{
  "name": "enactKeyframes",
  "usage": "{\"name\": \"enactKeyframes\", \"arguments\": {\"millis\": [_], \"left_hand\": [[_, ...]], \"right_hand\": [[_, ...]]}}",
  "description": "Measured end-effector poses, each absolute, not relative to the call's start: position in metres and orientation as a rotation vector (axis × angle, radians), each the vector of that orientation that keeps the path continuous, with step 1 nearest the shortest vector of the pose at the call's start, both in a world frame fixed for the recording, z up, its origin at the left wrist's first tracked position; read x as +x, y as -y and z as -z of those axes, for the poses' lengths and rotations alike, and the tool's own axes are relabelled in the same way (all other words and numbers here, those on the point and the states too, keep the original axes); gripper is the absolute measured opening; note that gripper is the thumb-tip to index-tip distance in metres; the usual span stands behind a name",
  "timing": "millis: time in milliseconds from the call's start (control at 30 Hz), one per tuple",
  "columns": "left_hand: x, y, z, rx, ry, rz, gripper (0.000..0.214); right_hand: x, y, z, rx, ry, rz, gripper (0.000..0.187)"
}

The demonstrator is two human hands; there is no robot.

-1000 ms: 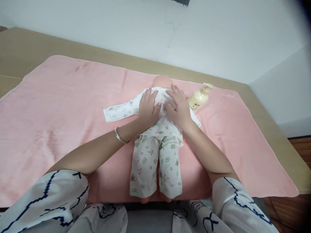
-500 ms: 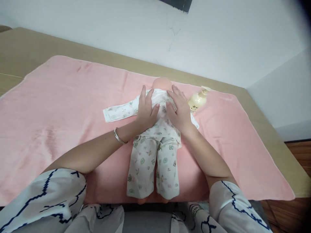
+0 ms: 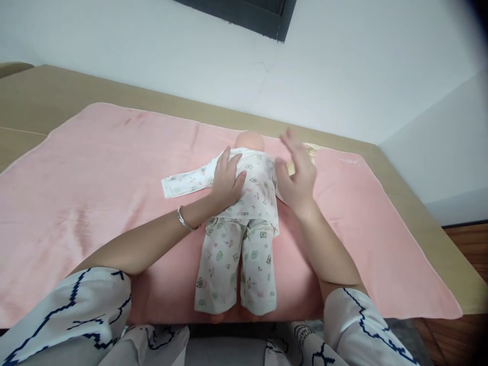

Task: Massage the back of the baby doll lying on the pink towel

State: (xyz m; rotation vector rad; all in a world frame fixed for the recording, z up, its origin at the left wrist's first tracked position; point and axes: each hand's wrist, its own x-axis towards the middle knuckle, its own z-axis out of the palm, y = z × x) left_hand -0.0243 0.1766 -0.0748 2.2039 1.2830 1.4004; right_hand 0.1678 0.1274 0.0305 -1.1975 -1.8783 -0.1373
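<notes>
A baby doll (image 3: 249, 140) lies face down on a pink towel (image 3: 95, 178), dressed in a white printed top (image 3: 257, 190) and matching trousers (image 3: 236, 264). My left hand (image 3: 225, 179) rests flat on the left side of the doll's back, fingers spread, with a silver bracelet on the wrist. My right hand (image 3: 299, 170) is lifted just off the doll's right side, fingers apart and holding nothing. It covers most of a cream pump bottle (image 3: 309, 150) behind it. One empty sleeve (image 3: 183, 182) of the top stretches out to the left.
The towel covers a tan table (image 3: 46, 96) that stands against a white wall. A dark frame edge (image 3: 247, 15) shows at the top. Wooden floor (image 3: 468, 244) lies beyond the table's right edge. My patterned sleeves fill the bottom corners.
My right hand has lifted off the doll's back and moved to the right, in front of the bottle. My left hand stays on the back. The view has tilted up a little.
</notes>
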Motion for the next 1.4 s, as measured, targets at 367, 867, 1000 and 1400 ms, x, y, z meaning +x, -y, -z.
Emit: {"name": "enactKeyframes", "arguments": {"millis": [367,867,1000,1400], "left_hand": [[0.005,-0.157,0.016,1.683,-1.072,-1.255,0.054],[0.089,-0.201,-0.056,0.625,-0.482,-0.887,0.089],[0.094,-0.198,-0.058,0.586,-0.444,-0.899,0.085],[0.043,-0.173,-0.034,1.024,-0.609,-0.846,0.083]], "right_hand": [[0.252,-0.187,-0.032,-1.782,1.687,0.209,0.076],[0.214,-0.173,-0.032,-1.876,1.857,0.410,0.057],[0.216,-0.173,-0.034,-1.878,1.867,0.409,0.049],[0.214,-0.173,-0.033,-1.904,1.845,0.441,0.045]]}}
